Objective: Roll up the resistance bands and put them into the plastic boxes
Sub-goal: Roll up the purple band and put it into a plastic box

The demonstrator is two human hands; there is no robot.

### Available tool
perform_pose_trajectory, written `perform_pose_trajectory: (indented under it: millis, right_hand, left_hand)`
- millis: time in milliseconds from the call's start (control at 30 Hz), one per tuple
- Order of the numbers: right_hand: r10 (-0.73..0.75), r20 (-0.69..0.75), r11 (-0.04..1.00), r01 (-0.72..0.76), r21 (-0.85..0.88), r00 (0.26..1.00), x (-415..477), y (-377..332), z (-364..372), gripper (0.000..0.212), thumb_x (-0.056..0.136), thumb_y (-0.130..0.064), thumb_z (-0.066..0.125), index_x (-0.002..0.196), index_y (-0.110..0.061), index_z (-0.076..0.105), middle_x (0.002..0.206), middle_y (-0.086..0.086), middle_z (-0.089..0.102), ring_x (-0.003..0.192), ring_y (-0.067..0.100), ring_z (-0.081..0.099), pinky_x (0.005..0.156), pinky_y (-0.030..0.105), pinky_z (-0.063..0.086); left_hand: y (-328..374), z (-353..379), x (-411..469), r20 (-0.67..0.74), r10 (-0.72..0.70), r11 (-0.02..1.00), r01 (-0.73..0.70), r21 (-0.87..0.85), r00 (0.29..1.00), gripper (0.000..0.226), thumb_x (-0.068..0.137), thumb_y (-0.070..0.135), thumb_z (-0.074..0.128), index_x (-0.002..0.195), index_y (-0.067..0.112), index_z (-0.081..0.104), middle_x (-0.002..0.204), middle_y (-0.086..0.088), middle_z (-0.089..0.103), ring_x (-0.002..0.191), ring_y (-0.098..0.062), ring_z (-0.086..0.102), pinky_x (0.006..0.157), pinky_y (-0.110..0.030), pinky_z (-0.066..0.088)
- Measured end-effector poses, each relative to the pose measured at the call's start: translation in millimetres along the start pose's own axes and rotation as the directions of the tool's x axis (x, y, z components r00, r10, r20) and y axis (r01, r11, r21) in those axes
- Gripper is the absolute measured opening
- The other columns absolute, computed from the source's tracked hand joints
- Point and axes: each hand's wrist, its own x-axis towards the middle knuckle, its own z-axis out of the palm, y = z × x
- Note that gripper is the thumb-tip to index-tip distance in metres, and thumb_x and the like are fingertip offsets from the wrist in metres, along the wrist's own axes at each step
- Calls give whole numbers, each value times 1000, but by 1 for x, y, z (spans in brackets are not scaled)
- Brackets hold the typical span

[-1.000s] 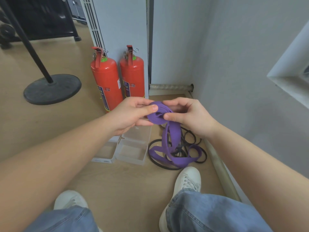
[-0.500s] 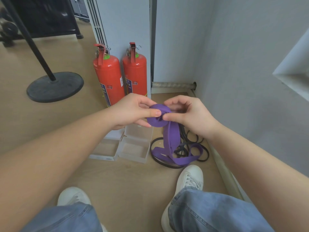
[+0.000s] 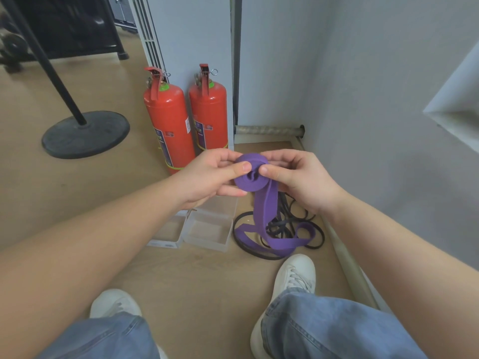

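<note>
Purple band (image 3: 250,183) roll looks fatter than 0.5 s ago, with less tail on the floor. At centre frame, left hand (image 3: 207,177) and right hand (image 3: 298,180) both pinch the roll, thumbs on its face, fingers curled behind. The tail hangs to the black bands (image 3: 282,224), just right of the plastic boxes (image 3: 207,244).

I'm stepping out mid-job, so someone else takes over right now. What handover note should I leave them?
Left grip and right grip, both bare hands: each pinches the partly rolled purple band, thumbs on the roll's face.
Things: the band's loose tail hangs to the floor, over the black bands lying in a heap. The two plastic boxes stand open to the left of the heap.
Done: purple roll started; nothing boxed that I can see.
Left: finish rolling purple, box it, then roll and box the black ones.
</note>
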Motion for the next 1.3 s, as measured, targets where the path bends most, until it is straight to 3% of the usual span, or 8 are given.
perform_pose_trajectory:
  millis: [200,333,567,733,833,1167,1233,1300]
  right_hand:
    - [-5,53,973,17,-230,999,-3,1,3,16,89,-13,78,105,-12,77,96,13,79,89,27,76,95,54,58]
    - [-26,7,983,27,-183,1000,-3,2,7,20,89,-13,78,108,-17,76,100,9,80,96,27,77,95,51,59]
    - [48,14,987,-50,154,999,0,10,1,48,79,-12,77,125,0,69,114,23,75,102,34,73,100,53,55]
    - [81,25,997,-80,-24,996,-1,11,0,48,74,-18,83,120,-7,74,108,16,78,101,31,75,100,55,55]
    - [52,76,979,-35,-203,996,-1,4,-2,35,80,-15,84,114,-13,78,102,9,80,99,27,77,99,48,57]
    - [14,38,1000,-14,3,999,3,6,-1,44,79,-28,83,117,-9,72,112,19,76,107,39,71,105,57,51]
    - [-15,30,992,18,-121,999,2,5,-1,23,89,-19,76,111,-13,73,105,16,78,98,32,74,99,51,56]
    - [-35,46,957,47,-285,998,-1,3,0,12,95,-15,72,106,-18,73,99,8,80,91,23,76,93,42,59]
  left_hand:
    - [11,-5,-2,50,22,907,-41,420,999,31,90,17,74,121,17,68,105,-4,74,90,-14,76,70,-32,63]
    - [9,-6,-2,2,42,935,-40,352,999,26,91,14,73,116,10,70,105,-13,75,89,-20,77,76,-35,64]
    - [2,-1,2,-6,25,993,-26,-114,1000,31,102,8,52,131,-1,57,123,-18,70,111,-28,70,88,-41,60]
    - [5,-10,0,-9,40,972,-37,230,999,39,96,17,67,134,21,59,120,-5,71,102,-13,73,75,-39,63]
    - [8,-8,-2,31,39,942,-47,332,999,25,93,22,70,118,22,69,104,1,77,93,-10,75,71,-33,63]
    - [0,0,-2,-21,12,998,-13,-60,1000,7,99,11,59,105,12,60,107,-8,74,91,-21,75,75,-39,63]
    - [-1,-1,-2,-31,18,999,-16,48,999,11,98,16,63,109,14,64,107,-3,75,95,-17,75,76,-41,64]
    - [1,-6,-3,-21,37,940,-28,340,999,20,94,24,70,113,22,68,105,4,75,96,-9,73,70,-38,64]
